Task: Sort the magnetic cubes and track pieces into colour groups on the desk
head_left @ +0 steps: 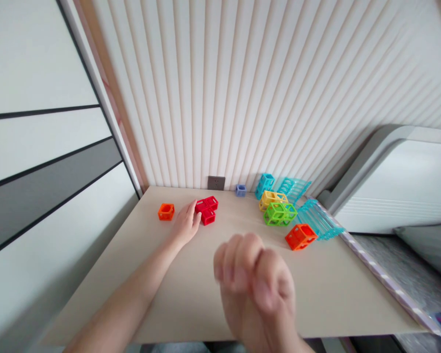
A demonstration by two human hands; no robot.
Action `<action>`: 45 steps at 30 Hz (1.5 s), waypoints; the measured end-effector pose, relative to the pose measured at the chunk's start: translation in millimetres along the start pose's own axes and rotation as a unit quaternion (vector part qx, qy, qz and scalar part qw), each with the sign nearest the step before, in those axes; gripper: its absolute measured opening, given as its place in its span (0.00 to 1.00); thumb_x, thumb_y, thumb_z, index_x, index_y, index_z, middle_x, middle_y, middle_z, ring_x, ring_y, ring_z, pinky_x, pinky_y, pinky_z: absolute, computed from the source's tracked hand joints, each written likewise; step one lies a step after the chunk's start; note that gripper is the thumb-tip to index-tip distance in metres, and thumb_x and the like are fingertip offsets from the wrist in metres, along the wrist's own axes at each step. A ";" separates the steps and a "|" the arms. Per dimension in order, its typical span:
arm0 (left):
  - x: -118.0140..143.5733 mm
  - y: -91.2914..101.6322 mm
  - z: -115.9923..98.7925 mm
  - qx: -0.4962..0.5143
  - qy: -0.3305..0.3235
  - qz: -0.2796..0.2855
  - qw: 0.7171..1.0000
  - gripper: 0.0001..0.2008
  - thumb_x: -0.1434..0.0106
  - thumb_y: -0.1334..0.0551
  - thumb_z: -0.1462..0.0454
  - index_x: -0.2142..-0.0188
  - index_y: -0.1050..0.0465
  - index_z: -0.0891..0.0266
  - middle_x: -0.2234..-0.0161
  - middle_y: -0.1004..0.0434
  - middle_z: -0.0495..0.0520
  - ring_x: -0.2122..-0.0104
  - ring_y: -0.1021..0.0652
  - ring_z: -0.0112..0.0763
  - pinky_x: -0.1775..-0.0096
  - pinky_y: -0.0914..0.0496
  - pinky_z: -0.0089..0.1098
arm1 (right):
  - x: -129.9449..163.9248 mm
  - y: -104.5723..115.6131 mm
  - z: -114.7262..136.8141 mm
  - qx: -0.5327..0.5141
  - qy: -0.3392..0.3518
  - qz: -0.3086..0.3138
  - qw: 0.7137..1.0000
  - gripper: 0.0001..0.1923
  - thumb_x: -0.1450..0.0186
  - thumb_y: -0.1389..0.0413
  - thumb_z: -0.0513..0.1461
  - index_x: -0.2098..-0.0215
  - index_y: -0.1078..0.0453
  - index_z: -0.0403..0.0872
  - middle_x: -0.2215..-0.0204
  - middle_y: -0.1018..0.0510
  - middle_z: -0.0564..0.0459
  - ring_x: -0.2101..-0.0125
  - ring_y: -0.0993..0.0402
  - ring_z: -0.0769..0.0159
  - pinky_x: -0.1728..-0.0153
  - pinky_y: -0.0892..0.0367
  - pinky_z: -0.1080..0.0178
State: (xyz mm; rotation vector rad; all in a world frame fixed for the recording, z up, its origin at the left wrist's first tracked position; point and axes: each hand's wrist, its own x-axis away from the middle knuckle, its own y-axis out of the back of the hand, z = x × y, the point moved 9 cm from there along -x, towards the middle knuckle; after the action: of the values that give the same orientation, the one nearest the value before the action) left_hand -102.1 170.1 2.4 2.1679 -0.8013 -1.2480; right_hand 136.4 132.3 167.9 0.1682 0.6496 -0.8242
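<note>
My left hand [186,225] rests on the tabletop at the left side of a group of joined red open-frame cube blocks [208,216]. Its fingers and thumb close round the group's left end and hide part of it. Close to the camera, my right hand [255,282] is raised above the front of the table, curled into a fist and slightly blurred. Nothing shows in it. Left of my left hand stands a single orange cube block [166,212], apart from the red ones.
On the table's right are orange-red blocks [301,237], green blocks [280,214], yellow blocks [273,199], blue blocks [265,185] and see-through teal racks [318,220]. A small purple-blue cube [240,190] sits by the ribbed wall [191,98], near a dark socket [216,183].
</note>
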 end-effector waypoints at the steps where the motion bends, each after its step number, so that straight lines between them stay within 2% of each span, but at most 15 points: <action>1: -0.2 2.1 -1.6 -0.003 -0.001 -0.004 1.000 0.23 0.29 0.47 0.59 0.38 0.40 0.65 0.47 0.26 0.66 0.47 0.25 0.48 0.45 0.30 0.48 | -11.3 9.5 -16.9 0.002 0.030 -0.056 0.998 0.14 0.27 0.53 0.44 0.69 0.33 0.53 0.70 0.27 0.53 0.68 0.28 0.63 0.63 0.30 0.58; 3: -0.4 4.8 -4.3 -0.013 0.000 -0.004 1.000 0.24 0.30 0.45 0.60 0.38 0.41 0.64 0.52 0.25 0.65 0.51 0.23 0.47 0.48 0.28 0.48 | -31.5 11.5 -67.3 0.098 0.037 -0.042 0.994 0.10 0.29 0.51 0.39 0.66 0.30 0.51 0.65 0.25 0.51 0.62 0.27 0.62 0.57 0.30 0.57; 5: 0.2 3.4 -5.8 -0.021 0.002 0.009 1.000 0.25 0.32 0.43 0.60 0.37 0.41 0.63 0.54 0.25 0.63 0.53 0.23 0.47 0.51 0.27 0.47 | -43.3 17.3 -127.6 0.226 0.001 0.004 0.974 0.09 0.31 0.50 0.37 0.59 0.28 0.49 0.58 0.24 0.46 0.55 0.27 0.59 0.51 0.31 0.54; 7: 1.2 -1.2 -6.3 -0.009 0.000 0.029 1.000 0.26 0.34 0.40 0.61 0.38 0.40 0.60 0.52 0.27 0.62 0.52 0.24 0.48 0.51 0.27 0.47 | -45.1 30.2 -181.6 0.332 -0.049 0.042 0.941 0.17 0.35 0.46 0.38 0.48 0.30 0.46 0.46 0.28 0.39 0.44 0.32 0.51 0.42 0.37 0.48; 9: 2.2 -6.4 -6.4 0.015 -0.006 0.045 0.999 0.26 0.36 0.38 0.62 0.39 0.37 0.58 0.50 0.28 0.61 0.51 0.24 0.48 0.50 0.27 0.47 | -41.0 42.0 -218.8 0.382 -0.093 0.070 0.917 0.26 0.36 0.44 0.40 0.40 0.35 0.44 0.39 0.34 0.37 0.37 0.39 0.48 0.38 0.42 0.47; 11: 2.8 -10.4 -6.1 0.032 -0.011 0.055 0.998 0.25 0.37 0.37 0.64 0.40 0.35 0.56 0.49 0.28 0.60 0.50 0.24 0.46 0.49 0.27 0.46 | -36.5 45.6 -237.7 0.390 -0.118 0.099 0.908 0.30 0.35 0.44 0.41 0.36 0.39 0.44 0.36 0.36 0.38 0.36 0.41 0.49 0.37 0.43 0.47; 17: 6.3 -13.0 -9.5 0.066 -0.012 0.074 0.995 0.25 0.37 0.36 0.64 0.41 0.37 0.54 0.47 0.28 0.58 0.46 0.26 0.44 0.46 0.29 0.44 | -38.7 49.9 -240.4 0.332 -0.148 0.101 0.926 0.30 0.36 0.43 0.37 0.36 0.37 0.47 0.46 0.27 0.43 0.46 0.28 0.53 0.43 0.34 0.51; 22: 10.0 -15.5 -11.9 0.143 0.014 0.101 0.984 0.30 0.40 0.32 0.63 0.40 0.39 0.55 0.45 0.30 0.59 0.46 0.25 0.45 0.46 0.29 0.46 | -38.2 57.2 -239.7 0.252 -0.157 0.083 0.951 0.28 0.38 0.41 0.39 0.39 0.32 0.48 0.50 0.25 0.44 0.51 0.25 0.55 0.47 0.30 0.54; 26: 6.2 -6.9 -7.1 0.202 0.046 0.062 0.976 0.26 0.43 0.35 0.70 0.44 0.33 0.57 0.49 0.26 0.58 0.48 0.24 0.44 0.46 0.29 0.46 | -34.7 60.7 -240.2 0.168 -0.165 0.060 0.970 0.27 0.38 0.39 0.42 0.40 0.30 0.49 0.49 0.24 0.45 0.52 0.24 0.56 0.48 0.28 0.55; 29: 3.0 2.7 -1.3 0.248 0.066 0.022 0.966 0.27 0.47 0.42 0.77 0.48 0.29 0.58 0.50 0.24 0.57 0.48 0.25 0.42 0.44 0.31 0.45 | -32.3 67.4 -243.6 0.080 -0.202 0.024 0.976 0.29 0.38 0.38 0.49 0.41 0.30 0.48 0.50 0.21 0.44 0.52 0.23 0.54 0.48 0.29 0.51; 32: 2.8 7.6 5.5 0.263 0.086 -0.001 0.961 0.28 0.47 0.46 0.78 0.48 0.29 0.59 0.50 0.23 0.57 0.49 0.24 0.40 0.44 0.31 0.44 | -31.4 77.9 -246.8 -0.013 -0.238 -0.029 0.971 0.33 0.38 0.39 0.54 0.41 0.31 0.46 0.48 0.21 0.42 0.52 0.22 0.52 0.48 0.29 0.48; 34: 4.1 8.5 9.7 0.275 0.101 -0.011 0.956 0.28 0.45 0.46 0.77 0.47 0.29 0.59 0.49 0.23 0.57 0.48 0.24 0.40 0.45 0.30 0.43 | -32.7 85.2 -246.2 -0.026 -0.240 -0.057 0.969 0.35 0.39 0.37 0.54 0.41 0.31 0.45 0.49 0.21 0.41 0.51 0.22 0.52 0.47 0.29 0.48; 39: 7.3 11.4 11.8 0.299 0.115 -0.029 0.947 0.26 0.41 0.45 0.75 0.44 0.32 0.58 0.45 0.25 0.58 0.45 0.26 0.40 0.43 0.31 0.43 | -36.3 97.9 -243.1 0.042 -0.215 -0.077 0.973 0.36 0.39 0.38 0.52 0.38 0.35 0.44 0.49 0.21 0.40 0.53 0.22 0.52 0.49 0.28 0.47; 42: 7.2 17.6 6.9 0.286 0.096 -0.044 0.952 0.25 0.39 0.44 0.73 0.43 0.32 0.58 0.45 0.25 0.58 0.44 0.26 0.40 0.43 0.32 0.43 | -40.2 103.1 -232.5 0.194 -0.160 -0.056 0.966 0.33 0.39 0.39 0.48 0.38 0.34 0.45 0.50 0.21 0.41 0.54 0.23 0.52 0.50 0.28 0.47; 45: 7.0 21.9 1.5 0.274 0.076 -0.047 0.958 0.24 0.38 0.44 0.72 0.42 0.33 0.59 0.47 0.24 0.59 0.47 0.23 0.39 0.45 0.30 0.42 | -43.4 100.3 -222.1 0.341 -0.104 -0.009 0.934 0.29 0.38 0.40 0.44 0.40 0.31 0.47 0.49 0.22 0.42 0.50 0.26 0.51 0.47 0.32 0.47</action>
State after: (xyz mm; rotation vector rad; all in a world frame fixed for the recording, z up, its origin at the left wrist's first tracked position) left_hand -105.8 149.7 12.4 2.7290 -1.0849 -0.9591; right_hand 83.1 312.4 6.6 0.6970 0.1425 -1.0455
